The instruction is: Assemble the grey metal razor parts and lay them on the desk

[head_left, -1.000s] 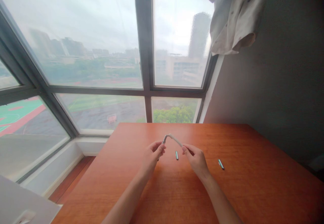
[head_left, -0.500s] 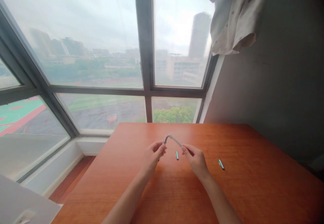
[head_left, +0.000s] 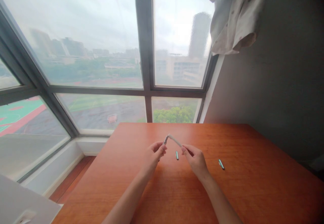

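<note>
My left hand [head_left: 155, 152] is closed, thumb and fingers pinching a slim dark metallic pen-like piece [head_left: 165, 140] that points up and to the right. Between the fingertips of my right hand [head_left: 194, 157] is the lower end of a thin whitish strip [head_left: 175, 140], slanting up and to the left. The upper ends of the two meet at an angle above the table; whether they are joined I cannot tell. On the tabletop between my hands lies a short green and silver pen part [head_left: 177, 155]. Another green and silver pen part [head_left: 221, 164] lies right of my right hand.
The reddish-brown wooden table [head_left: 101, 183] reaches to the windows, whose grey frame [head_left: 148, 72] stands behind its far edge. A pale spotted cloth [head_left: 233, 24] hangs at the upper right, before a dark grey wall [head_left: 273, 82]. A white ledge [head_left: 63, 165] runs along the left.
The upper end of the dark piece has shifted slightly against the whitish strip, and their meeting point looks sharper. Both hands keep their places, and the pen parts on the table have not moved.
</note>
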Demonstrator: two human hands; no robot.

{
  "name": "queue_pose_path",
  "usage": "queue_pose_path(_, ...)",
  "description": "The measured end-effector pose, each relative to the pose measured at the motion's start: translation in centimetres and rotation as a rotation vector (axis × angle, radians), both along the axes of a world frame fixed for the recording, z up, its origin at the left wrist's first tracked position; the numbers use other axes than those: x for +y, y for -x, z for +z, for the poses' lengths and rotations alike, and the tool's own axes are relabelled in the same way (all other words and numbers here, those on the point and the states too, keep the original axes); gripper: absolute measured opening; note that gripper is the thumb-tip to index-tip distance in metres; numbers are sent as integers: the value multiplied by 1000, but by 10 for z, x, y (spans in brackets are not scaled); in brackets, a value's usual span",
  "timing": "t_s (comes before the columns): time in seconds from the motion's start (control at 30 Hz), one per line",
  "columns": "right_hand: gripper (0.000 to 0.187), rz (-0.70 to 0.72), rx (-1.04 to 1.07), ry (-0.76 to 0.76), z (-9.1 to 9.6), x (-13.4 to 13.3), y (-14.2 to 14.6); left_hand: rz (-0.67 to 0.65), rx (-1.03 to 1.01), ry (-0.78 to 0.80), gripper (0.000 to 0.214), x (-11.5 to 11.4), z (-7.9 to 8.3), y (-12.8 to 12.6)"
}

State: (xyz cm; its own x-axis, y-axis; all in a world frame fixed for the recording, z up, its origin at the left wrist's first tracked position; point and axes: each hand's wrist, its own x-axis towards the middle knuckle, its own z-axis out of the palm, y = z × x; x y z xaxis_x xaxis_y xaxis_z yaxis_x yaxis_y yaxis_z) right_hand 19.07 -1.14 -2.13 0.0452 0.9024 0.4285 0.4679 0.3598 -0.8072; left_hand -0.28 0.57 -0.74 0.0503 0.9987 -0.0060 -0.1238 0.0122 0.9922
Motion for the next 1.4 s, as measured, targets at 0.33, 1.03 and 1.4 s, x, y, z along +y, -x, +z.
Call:
queue_pose_path(0.33,41,-31,15,-7,2,-1,0,4,-29,-16,31,-3,2,-3)
queue_pose_path(1.03,39,-44,-42,-20,2,0,0,-6,-44,33,36,3,-4,0)
queue_pose_path(1.4,38,-38,-10,-22,2,-1,-1,4,-35,28,37,2,-2,1)
